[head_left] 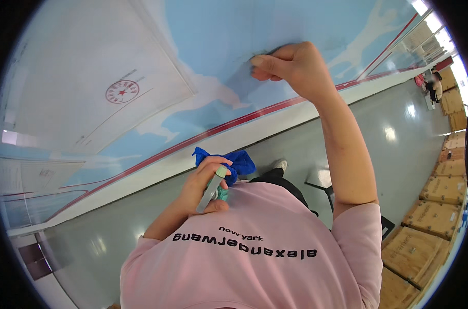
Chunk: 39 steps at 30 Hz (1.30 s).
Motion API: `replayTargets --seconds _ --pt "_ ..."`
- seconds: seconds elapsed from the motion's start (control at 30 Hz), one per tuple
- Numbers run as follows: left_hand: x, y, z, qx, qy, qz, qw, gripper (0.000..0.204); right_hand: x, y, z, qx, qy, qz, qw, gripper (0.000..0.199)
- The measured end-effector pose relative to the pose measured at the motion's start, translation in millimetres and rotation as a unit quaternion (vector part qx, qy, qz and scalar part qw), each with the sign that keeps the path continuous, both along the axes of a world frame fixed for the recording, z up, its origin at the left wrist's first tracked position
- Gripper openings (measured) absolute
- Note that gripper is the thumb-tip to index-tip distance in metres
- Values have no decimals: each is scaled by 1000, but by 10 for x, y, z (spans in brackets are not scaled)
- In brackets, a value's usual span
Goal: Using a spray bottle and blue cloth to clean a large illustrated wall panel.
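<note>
My left hand is closed in front of my waist, at the lower left. It grips what looks like a small spray bottle with a grey head, a pale green tip and a teal body below. A crumpled blue cloth hangs by the same hand's fingers, on its far side. Raised to the wall, my right hand has its thumb and fingers pressed together against the light blue surface. Whatever those fingers may hold is hidden. A dark smudge or shadow shows on the wall beside the fingertips.
A whitish poster sheet with a red round seal covers the wall at left. A red stripe runs along the wall's lower part. Wooden crates line the right side. Far right, a person sits low. Black-framed equipment stands behind my right arm.
</note>
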State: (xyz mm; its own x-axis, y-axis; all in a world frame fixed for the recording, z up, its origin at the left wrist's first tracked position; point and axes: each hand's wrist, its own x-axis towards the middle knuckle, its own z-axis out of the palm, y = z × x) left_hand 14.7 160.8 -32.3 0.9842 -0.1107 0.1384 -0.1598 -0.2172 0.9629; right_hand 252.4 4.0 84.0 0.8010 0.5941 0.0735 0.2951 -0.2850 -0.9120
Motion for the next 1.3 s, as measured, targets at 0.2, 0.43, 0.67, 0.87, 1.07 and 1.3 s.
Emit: replayTargets --seconds 0.2,0.43,0.67,0.87,1.07,1.3 --pt "-25 -35 -142 -16 -16 28 999 68 15 -102 43 60 139 -43 988 44" --pt "-6 -13 -154 -7 -16 32 999 69 46 -178 18 37 79 -19 996 44" --pt "-15 36 -172 -10 -28 4 1000 70 -51 -149 -25 44 63 -16 997 38" --pt "-7 53 -74 -12 5 -14 1000 70 -58 -115 -27 28 38 1 999 35" --pt "9 42 -60 20 -19 -12 1000 69 29 -89 -91 2 -2 4 1000 34" --pt "-6 2 -132 36 -45 5 998 69 23 -113 -24 -64 -56 -21 996 35"
